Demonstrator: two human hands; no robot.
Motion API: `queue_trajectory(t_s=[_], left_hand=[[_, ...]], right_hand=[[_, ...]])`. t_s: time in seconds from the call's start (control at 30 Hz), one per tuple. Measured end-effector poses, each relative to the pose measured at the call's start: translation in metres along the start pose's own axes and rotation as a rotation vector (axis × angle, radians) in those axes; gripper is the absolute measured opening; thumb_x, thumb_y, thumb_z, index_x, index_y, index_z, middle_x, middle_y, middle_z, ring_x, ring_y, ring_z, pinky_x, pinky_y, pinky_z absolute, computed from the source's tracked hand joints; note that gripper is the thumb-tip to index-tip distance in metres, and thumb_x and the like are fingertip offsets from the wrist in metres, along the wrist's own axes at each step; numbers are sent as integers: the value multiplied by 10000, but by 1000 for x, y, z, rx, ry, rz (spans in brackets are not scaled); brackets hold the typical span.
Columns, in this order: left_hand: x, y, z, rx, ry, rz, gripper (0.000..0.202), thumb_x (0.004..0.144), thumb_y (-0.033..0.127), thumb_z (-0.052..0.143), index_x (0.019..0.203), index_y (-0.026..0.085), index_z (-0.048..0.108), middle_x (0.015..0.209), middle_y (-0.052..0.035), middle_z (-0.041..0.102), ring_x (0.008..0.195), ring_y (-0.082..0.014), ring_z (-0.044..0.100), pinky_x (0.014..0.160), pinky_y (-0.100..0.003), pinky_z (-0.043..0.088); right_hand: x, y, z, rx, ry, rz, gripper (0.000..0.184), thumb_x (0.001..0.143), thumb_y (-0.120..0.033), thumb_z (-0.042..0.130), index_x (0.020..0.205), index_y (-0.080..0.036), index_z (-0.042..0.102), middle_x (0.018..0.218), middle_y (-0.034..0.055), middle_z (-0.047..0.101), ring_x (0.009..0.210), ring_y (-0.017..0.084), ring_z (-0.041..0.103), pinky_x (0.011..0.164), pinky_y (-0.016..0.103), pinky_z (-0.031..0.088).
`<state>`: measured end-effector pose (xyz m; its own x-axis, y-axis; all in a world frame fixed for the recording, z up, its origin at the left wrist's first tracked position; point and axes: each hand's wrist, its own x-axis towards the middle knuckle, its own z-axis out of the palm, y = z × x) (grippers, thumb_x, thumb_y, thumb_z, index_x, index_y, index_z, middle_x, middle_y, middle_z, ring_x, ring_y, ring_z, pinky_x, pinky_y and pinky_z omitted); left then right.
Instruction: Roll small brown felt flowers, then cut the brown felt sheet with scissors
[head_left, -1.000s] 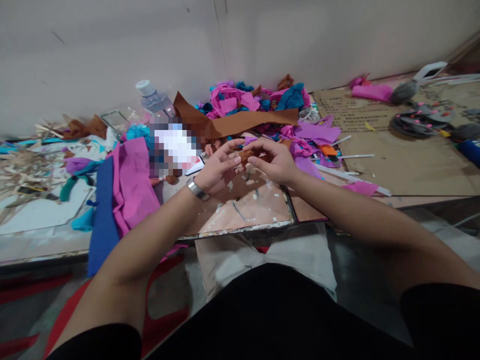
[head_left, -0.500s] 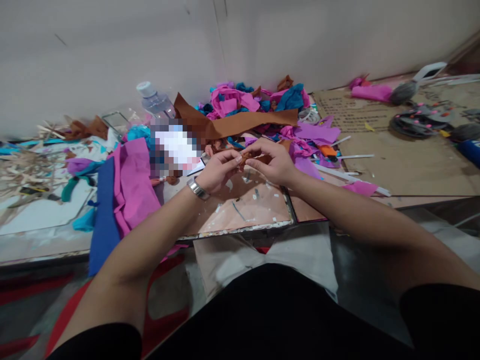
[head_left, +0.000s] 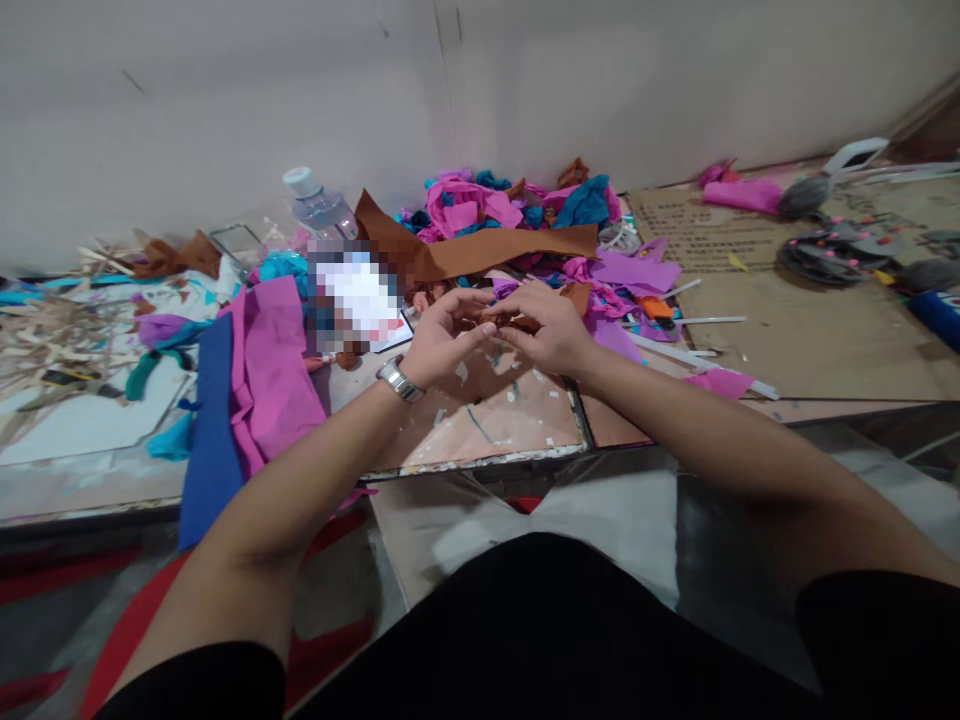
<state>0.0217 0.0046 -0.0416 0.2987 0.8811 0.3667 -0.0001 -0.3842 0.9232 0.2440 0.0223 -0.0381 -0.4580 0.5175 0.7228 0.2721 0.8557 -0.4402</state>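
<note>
A small piece of brown crepe paper (head_left: 527,325) is pinched between my two hands above the worktop; fingers cover most of it. My left hand (head_left: 451,338), with a metal watch at the wrist, grips its left end between thumb and fingers. From the other side my right hand (head_left: 553,328) has thumb and fingertips closed on it. Just behind them lies a long brown crepe paper strip (head_left: 495,252). A phone (head_left: 367,300) with a blurred screen is left of my left hand, and a small brown-tipped piece (head_left: 341,358) rests nearer the pink sheets.
A water bottle (head_left: 321,205) stands behind the phone. Crumpled coloured paper (head_left: 472,205) piles up by the wall. Pink sheets (head_left: 277,360) and a blue sheet (head_left: 210,430) hang over the edge. Green-handled pliers (head_left: 146,375) lie left; cardboard (head_left: 720,330) and white sticks (head_left: 712,320) lie right.
Both hands keep hold of the brown crepe paper. My left hand's thumb and fingers have shifted slightly right along it, and the view has tilted a little.
</note>
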Motion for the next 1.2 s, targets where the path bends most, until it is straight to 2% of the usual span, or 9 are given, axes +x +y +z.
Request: queue_trajectory(t_s=[0.13, 0.23, 0.4, 0.57, 0.73, 0.9, 1.07, 1.2], left_hand=[[0, 1, 1, -48, -12, 0, 686, 796, 439, 958, 1393, 292, 655, 1105, -62, 762, 1054, -210, 749, 920, -326, 621], [0, 1, 0, -18, -7, 5, 609, 808, 439, 949, 1334, 271, 692, 1098, -70, 767, 1059, -210, 744, 934, -332, 614], [3, -2, -5, -3, 40, 8, 415, 881, 507, 875, 1182, 237, 778, 1121, -83, 801, 1035, -197, 754, 931, -329, 613], [4, -4, -6, -15, 107, -9, 376, 907, 537, 844, 1114, 225, 815, 1079, -77, 814, 989, -181, 760, 942, -333, 614], [2, 1, -3, -35, 87, -25, 365, 930, 536, 822, 1127, 229, 806, 1094, -77, 806, 999, -178, 761, 960, -338, 618], [2, -5, -4, -67, -2, -22, 357, 929, 557, 817, 1123, 257, 805, 1069, -66, 791, 958, -178, 757, 912, -341, 627], [4, -13, -7, -23, 21, -4, 379, 889, 586, 844, 1101, 272, 824, 1107, -64, 800, 1010, -188, 749, 947, -339, 612], [4, -8, -6, 48, 41, 23, 367, 903, 581, 831, 1098, 271, 848, 1119, -68, 821, 1070, -203, 749, 1007, -357, 595]], right_hand=[[-1, 3, 2, -46, -34, 18, 218, 1008, -418, 718, 1133, -253, 786, 1051, 84, 814, 1016, 295, 702, 944, 466, 497], [-1, 2, 2, -62, -41, 19, 235, 1005, -425, 717, 1158, -257, 779, 1059, 84, 812, 1007, 296, 698, 942, 468, 496], [-1, -3, -3, -63, 1, 78, 415, 951, -481, 793, 1287, -245, 730, 1091, 91, 806, 1005, 300, 695, 959, 461, 492], [-1, -2, -5, -95, 5, 49, 279, 987, -468, 754, 1140, -234, 761, 1066, 83, 823, 1017, 298, 702, 959, 461, 442], [0, -4, -5, -119, -20, 52, 243, 1010, -473, 704, 1055, -247, 782, 1045, 73, 832, 1018, 299, 695, 951, 471, 421], [0, -6, -4, -116, 0, 45, 226, 1020, -423, 648, 961, -240, 768, 924, 59, 814, 953, 279, 702, 948, 468, 422], [0, -8, -4, -94, -29, 98, 175, 978, -380, 665, 913, -239, 744, 864, 44, 790, 888, 263, 695, 951, 462, 427], [2, -11, -4, -81, -23, 116, 155, 955, -359, 672, 881, -240, 737, 818, 36, 778, 853, 252, 686, 934, 452, 428]])
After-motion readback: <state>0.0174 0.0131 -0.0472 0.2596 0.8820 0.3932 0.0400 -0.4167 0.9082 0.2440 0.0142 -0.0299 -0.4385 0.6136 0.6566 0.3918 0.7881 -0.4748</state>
